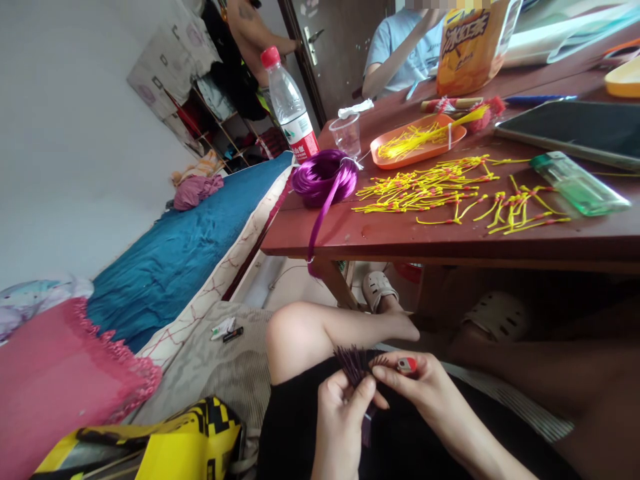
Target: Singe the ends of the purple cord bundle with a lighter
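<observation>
My left hand (pixel 343 407) is closed round a bundle of short purple cords (pixel 356 363), held upright over my lap. My right hand (pixel 423 387) is closed on a small red lighter (pixel 407 365), its thumb and forefinger reaching to the bundle's fanned tips. Both hands sit low in the view, under the front edge of the brown table (pixel 400 237). A coil of purple cord (pixel 325 177) lies on the table's left corner, with one strand hanging over the edge.
Yellow cord pieces (pixel 440 190) with red beads are spread over the table, more in an orange tray (pixel 417 140). A green lighter (pixel 577 183), plastic cup (pixel 346 133), water bottle (pixel 290 107) and snack bag (pixel 470 47) stand there. Another person (pixel 400 47) sits behind. A bed (pixel 175 253) is left.
</observation>
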{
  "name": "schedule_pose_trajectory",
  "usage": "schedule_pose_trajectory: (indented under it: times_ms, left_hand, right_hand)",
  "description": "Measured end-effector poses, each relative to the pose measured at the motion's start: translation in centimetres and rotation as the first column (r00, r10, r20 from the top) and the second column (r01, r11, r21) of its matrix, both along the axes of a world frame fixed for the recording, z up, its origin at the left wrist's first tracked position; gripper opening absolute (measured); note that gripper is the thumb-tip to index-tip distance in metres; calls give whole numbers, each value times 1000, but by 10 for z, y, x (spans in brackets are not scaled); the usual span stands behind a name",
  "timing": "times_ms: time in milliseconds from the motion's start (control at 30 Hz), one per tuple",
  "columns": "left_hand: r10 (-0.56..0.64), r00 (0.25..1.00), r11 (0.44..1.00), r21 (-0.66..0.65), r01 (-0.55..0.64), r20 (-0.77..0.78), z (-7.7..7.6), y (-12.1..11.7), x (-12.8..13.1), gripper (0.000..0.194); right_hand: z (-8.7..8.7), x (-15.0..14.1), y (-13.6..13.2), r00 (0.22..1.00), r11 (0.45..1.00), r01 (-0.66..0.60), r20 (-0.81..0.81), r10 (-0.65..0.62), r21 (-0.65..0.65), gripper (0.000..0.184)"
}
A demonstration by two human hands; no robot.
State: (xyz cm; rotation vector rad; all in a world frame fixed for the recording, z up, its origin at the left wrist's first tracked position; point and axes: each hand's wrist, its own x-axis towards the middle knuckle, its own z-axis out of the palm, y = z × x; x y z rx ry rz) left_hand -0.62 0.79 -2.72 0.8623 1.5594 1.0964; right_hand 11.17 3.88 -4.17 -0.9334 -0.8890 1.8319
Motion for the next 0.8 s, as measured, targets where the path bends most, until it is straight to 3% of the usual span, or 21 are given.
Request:
schedule_pose_trajectory:
  times_ms: [367,567,800]
  left_hand:
    - [-19,999,1000,-21,18,-37,5,0,-2,34]
    - [-17,998,999,-31,15,-67,9,-1,-4,35]
    - [-37,996,999,-17,35,-86,11,0,-4,31]
  right_hand:
    - [-2,3,2,996,998,48,84,-44,-49,34]
    - [-8,15,1,967,991,124,215,-134,60,43]
    - [-8,15,1,874,999,1,486,-18,36,48]
